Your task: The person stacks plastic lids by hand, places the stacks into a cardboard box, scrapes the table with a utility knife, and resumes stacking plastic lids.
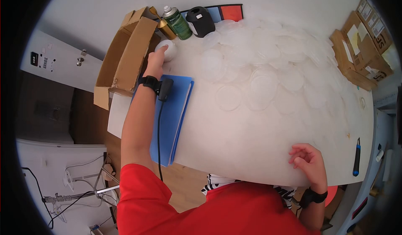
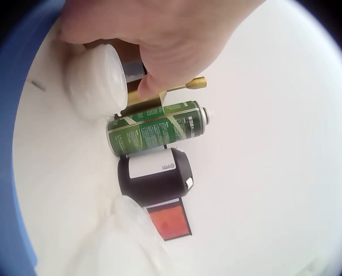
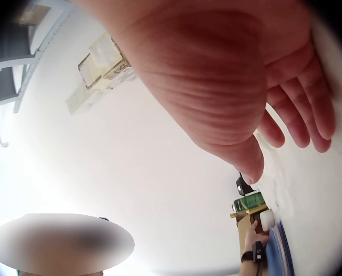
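Note:
At the far left of the table, my left hand [image 1: 156, 62] is at a whitish round stack of thin translucent discs [image 1: 169, 50]. In the left wrist view the thumb [image 2: 150, 86] is straight and stands a little off the rim of the stack [image 2: 97, 80]; the other fingers are mostly hidden. My right hand [image 1: 309, 163] is over the front right of the table, palm showing in the right wrist view, its fingers [image 3: 291, 115] loosely bent and holding nothing. Many translucent discs [image 1: 264, 86] lie spread and overlapping across the back and middle of the table.
A cardboard box [image 1: 134, 57] and a blue folder [image 1: 171, 109] flank my left arm. Behind the stack stand a gold-coloured object [image 1: 165, 29], a green spray can [image 1: 178, 23] and a black container [image 1: 201, 22]. Right: cardboard boxes [image 1: 364, 42] and a utility knife [image 1: 356, 157].

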The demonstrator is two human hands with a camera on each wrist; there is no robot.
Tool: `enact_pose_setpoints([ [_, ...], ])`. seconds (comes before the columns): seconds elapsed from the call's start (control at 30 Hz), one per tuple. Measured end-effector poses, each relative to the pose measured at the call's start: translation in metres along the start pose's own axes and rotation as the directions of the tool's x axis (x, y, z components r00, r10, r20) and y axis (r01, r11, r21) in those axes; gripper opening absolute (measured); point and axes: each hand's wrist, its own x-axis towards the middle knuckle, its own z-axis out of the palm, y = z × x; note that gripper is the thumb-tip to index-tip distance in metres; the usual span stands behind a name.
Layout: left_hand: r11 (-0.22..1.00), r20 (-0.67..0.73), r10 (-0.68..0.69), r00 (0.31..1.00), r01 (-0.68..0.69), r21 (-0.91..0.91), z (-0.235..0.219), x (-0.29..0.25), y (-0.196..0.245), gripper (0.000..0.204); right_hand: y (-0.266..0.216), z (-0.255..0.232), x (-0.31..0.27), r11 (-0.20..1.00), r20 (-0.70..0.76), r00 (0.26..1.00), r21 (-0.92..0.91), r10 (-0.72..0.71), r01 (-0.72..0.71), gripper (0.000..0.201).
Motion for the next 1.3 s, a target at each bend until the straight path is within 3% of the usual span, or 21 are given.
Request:
enact_pose_setpoints([
  [0.1,0.998,0.112,0.039,0.993,-0.034,-0.055,-0.005,-0.015,0.003,0.088,-0.006,0.002,-0.003,1.000,-0.039,0.999,-0.012,0.009,-0.009,0.036],
  [0.17,0.985,-0.055,0.151,0.987,-0.155,-0.077,-0.010,0.016,-0.018,0.085,-0.004,0.001,-0.001,0.999,0.010,1.000,-0.028,0.020,-0.019,0.034],
  [0.3,0.910,-0.051,0.350,0.935,-0.352,-0.218,0.008,-0.067,0.032,0.077,-0.011,0.006,0.007,0.996,0.011,0.999,-0.081,0.050,-0.049,0.032],
  [0.37,0.920,-0.113,0.326,0.939,-0.343,-0.190,0.026,-0.098,0.049,0.069,-0.007,0.011,0.015,0.998,0.047,0.999,-0.061,0.011,-0.008,0.032],
  [0.4,0.904,-0.110,0.353,0.929,-0.370,-0.217,0.036,-0.106,0.048,0.054,-0.006,0.014,0.020,0.998,0.060,0.998,-0.063,-0.007,0.011,0.032],
  [0.43,0.904,-0.087,0.347,0.934,-0.358,-0.234,0.047,-0.120,0.047,0.054,-0.005,0.018,0.023,0.997,0.079,0.997,-0.068,-0.022,0.027,0.032],
  [0.5,0.825,0.053,0.485,0.873,-0.436,-0.359,0.076,-0.162,0.047,0.038,-0.004,0.028,0.029,0.995,0.102,0.993,-0.074,-0.054,0.061,0.031],
  [0.57,0.809,0.058,0.517,0.854,-0.465,-0.360,0.104,-0.190,0.036,0.029,-0.002,0.039,0.033,0.992,0.131,0.987,-0.074,-0.094,0.104,0.030],
  [0.63,0.751,0.290,0.661,0.692,-0.611,-0.252,0.122,-0.208,0.018,0.025,-0.003,0.048,0.035,0.966,0.207,0.966,-0.171,-0.157,0.193,0.029],
  [0.7,0.780,0.379,0.620,0.687,-0.592,-0.203,0.131,-0.228,0.011,0.022,-0.011,0.049,0.030,0.951,0.186,0.967,-0.225,-0.173,0.213,0.026],
  [0.8,0.786,0.469,0.607,0.641,-0.571,-0.237,0.145,-0.240,-0.005,0.019,-0.013,0.031,0.036,0.946,0.041,0.953,-0.109,-0.301,0.304,0.027],
  [0.9,0.770,0.464,0.629,0.624,-0.583,-0.260,0.153,-0.247,-0.015,0.021,-0.024,-0.003,0.033,0.853,-0.272,0.842,-0.393,-0.465,0.344,0.024],
  [0.93,0.771,0.462,0.627,0.627,-0.584,-0.255,0.149,-0.248,-0.014,0.021,-0.029,-0.013,0.026,0.801,-0.350,0.779,-0.517,-0.520,0.302,0.023],
  [0.97,0.787,0.431,0.611,0.663,-0.566,-0.246,0.145,-0.249,-0.013,0.021,-0.028,-0.024,0.020,0.801,-0.345,0.781,-0.515,-0.520,0.306,0.023],
  [1.03,0.801,0.400,0.597,0.695,-0.550,-0.238,0.141,-0.245,-0.012,0.022,-0.026,-0.043,0.009,0.449,-0.266,0.695,-0.889,-0.668,0.092,0.024],
  [1.07,0.838,0.313,0.545,0.778,-0.493,-0.235,0.138,-0.242,-0.013,0.023,-0.024,-0.046,0.006,0.450,-0.267,0.697,-0.888,-0.666,0.090,0.024],
  [1.1,0.870,0.222,0.481,0.848,-0.430,-0.241,0.136,-0.241,-0.014,0.024,-0.022,-0.049,0.001,0.453,-0.254,0.748,-0.889,-0.614,0.070,0.024],
  [1.13,0.877,0.205,0.466,0.861,-0.418,-0.236,0.138,-0.239,-0.016,0.025,-0.021,-0.050,-0.002,0.450,-0.239,0.795,-0.892,-0.558,0.048,0.025],
  [1.17,0.878,0.200,0.461,0.864,-0.412,-0.244,0.140,-0.238,-0.016,0.025,-0.019,-0.052,-0.002,0.440,-0.233,0.797,-0.897,-0.557,0.046,0.025],
  [1.23,0.906,0.307,0.405,0.861,-0.331,-0.266,0.142,-0.239,-0.011,0.023,-0.014,-0.053,0.002,0.303,-0.167,0.792,-0.953,-0.588,0.024,0.024],
  [1.3,0.904,0.327,0.402,0.855,-0.314,-0.289,0.145,-0.245,-0.008,0.023,-0.015,-0.053,0.005,0.268,-0.148,0.797,-0.963,-0.585,0.019,0.022],
])
